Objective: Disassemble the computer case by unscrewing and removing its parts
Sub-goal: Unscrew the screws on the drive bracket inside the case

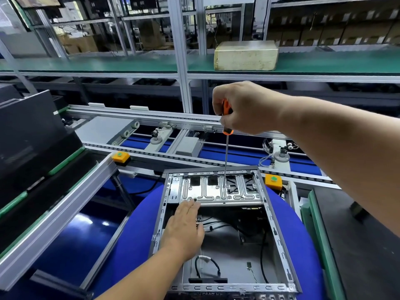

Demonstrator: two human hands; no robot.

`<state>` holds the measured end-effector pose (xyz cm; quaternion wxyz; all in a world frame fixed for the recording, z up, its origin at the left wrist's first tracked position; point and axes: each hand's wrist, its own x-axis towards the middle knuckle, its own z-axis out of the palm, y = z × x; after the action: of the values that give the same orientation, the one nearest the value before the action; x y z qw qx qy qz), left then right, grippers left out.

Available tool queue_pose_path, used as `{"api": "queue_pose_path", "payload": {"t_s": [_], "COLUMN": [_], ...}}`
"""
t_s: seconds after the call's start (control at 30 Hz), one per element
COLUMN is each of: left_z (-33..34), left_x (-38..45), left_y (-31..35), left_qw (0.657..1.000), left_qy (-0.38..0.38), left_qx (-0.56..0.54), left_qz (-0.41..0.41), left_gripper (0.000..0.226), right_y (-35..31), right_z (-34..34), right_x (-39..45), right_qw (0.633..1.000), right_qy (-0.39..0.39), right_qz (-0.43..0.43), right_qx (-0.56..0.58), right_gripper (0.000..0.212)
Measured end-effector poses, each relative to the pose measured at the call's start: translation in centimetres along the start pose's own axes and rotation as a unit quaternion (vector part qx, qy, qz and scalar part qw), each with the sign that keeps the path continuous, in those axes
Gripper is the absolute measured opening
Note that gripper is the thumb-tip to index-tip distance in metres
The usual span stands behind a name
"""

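Observation:
An open computer case (279, 241) lies on a blue round mat (134, 241), its inside showing black cables. A silver stamped metal bracket (207, 194) spans the case's far end. My right hand (244, 107) grips the orange handle of a screwdriver (226, 156), held upright. Its thin shaft comes down to a screw on the bracket, right of centre. My left hand (186, 228) rests flat with straight fingers over the case's left part, fingertips touching the bracket's near edge.
A conveyor with blue belts (227, 152) runs behind the case. Two orange boxes with green buttons (120, 156) (273, 180) flank it. Black cases (28, 135) stand at the left. A yellowed box (245, 55) sits on the green shelf above.

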<state>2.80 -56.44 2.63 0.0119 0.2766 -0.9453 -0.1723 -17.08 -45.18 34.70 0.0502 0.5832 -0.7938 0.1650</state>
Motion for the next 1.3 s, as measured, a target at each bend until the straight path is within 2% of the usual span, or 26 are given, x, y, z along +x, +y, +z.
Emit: {"api": "queue_pose_path", "payload": {"t_s": [0.07,0.13,0.23,0.3,0.43,0.57,0.63,0.7,0.77,0.8,0.9,0.93,0.97,1.0,1.07,1.13,1.23,1.3], "left_z": [-0.1,-0.4,-1.2,-1.9,-3.3,-4.2,-4.3,-4.2,-3.7,-3.4,-2.8,-2.9,-3.1,-3.5,-4.6,-6.2,-8.7,-9.9], "left_x": [-0.1,-0.1,0.3,0.8,1.8,2.4,2.6,2.7,2.5,2.4,2.3,2.3,2.4,2.5,3.0,3.8,5.3,6.1], "left_y": [-0.1,-0.1,-0.1,0.0,0.9,1.7,1.9,2.0,2.2,2.4,3.0,3.2,3.4,3.6,4.5,6.1,8.8,10.4], "left_qw": [1.000,0.995,0.964,0.944,0.933,0.947,0.943,0.930,0.900,0.871,0.731,0.706,0.707,0.739,0.835,0.898,0.948,0.963], "left_qy": [0.014,0.055,0.114,0.124,0.104,0.121,0.112,0.074,0.028,0.009,-0.020,-0.022,-0.020,-0.015,0.006,0.029,0.035,0.042], "left_qx": [-0.016,-0.080,-0.238,-0.297,-0.336,-0.290,-0.305,-0.347,-0.408,-0.457,-0.622,-0.643,-0.641,-0.613,-0.509,-0.425,-0.317,-0.261], "left_qz": [0.006,0.006,-0.042,-0.067,-0.077,-0.068,-0.072,-0.097,-0.149,-0.181,-0.280,-0.295,-0.296,-0.280,-0.208,-0.111,0.020,0.052], "left_gripper": [0.071,0.071,0.073,0.075,0.058,0.003,0.017,0.017,0.019,0.021,0.029,0.030,0.031,0.029,0.020,0.012,0.026,0.027], "right_y": [0.2,0.4,0.7,1.0,1.3,1.2,1.1,1.1,1.2,1.3,1.8,1.9,2.0,2.0,2.0,1.9,1.7,1.6], "right_z": [-0.5,-1.0,-1.3,-1.4,-1.5,-1.6,-1.8,-2.0,-2.3,-2.4,-2.6,-2.5,-2.3,-2.0,-1.2,-0.3,0.7,1.1], "right_x": [-0.5,-1.2,-2.2,-2.8,-3.3,-3.5,-3.6,-3.5,-3.5,-3.5,-3.3,-3.2,-3.2,-3.3,-3.3,-3.4,-3.1,-2.9], "right_qw": [1.000,0.997,0.991,0.984,0.971,0.967,0.967,0.965,0.963,0.963,0.966,0.970,0.976,0.982,0.991,0.995,0.997,0.997], "right_qy": [0.020,0.040,0.062,0.077,0.090,0.091,0.089,0.092,0.099,0.104,0.116,0.117,0.114,0.108,0.089,0.067,0.050,0.048], "right_qz": [0.006,0.017,0.037,0.045,0.055,0.060,0.061,0.065,0.067,0.068,0.069,0.066,0.061,0.054,0.046,0.044,0.035,0.032], "right_qx": [0.019,0.057,0.111,0.153,0.213,0.232,0.231,0.238,0.241,0.238,0.219,0.203,0.177,0.145,0.088,0.064,0.056,0.045], "right_gripper": [0.016,0.016,0.014,0.014,0.014,0.014,0.014,0.015,0.014,0.014,0.015,0.015,0.016,0.017,0.017,0.017,0.018,0.016]}}
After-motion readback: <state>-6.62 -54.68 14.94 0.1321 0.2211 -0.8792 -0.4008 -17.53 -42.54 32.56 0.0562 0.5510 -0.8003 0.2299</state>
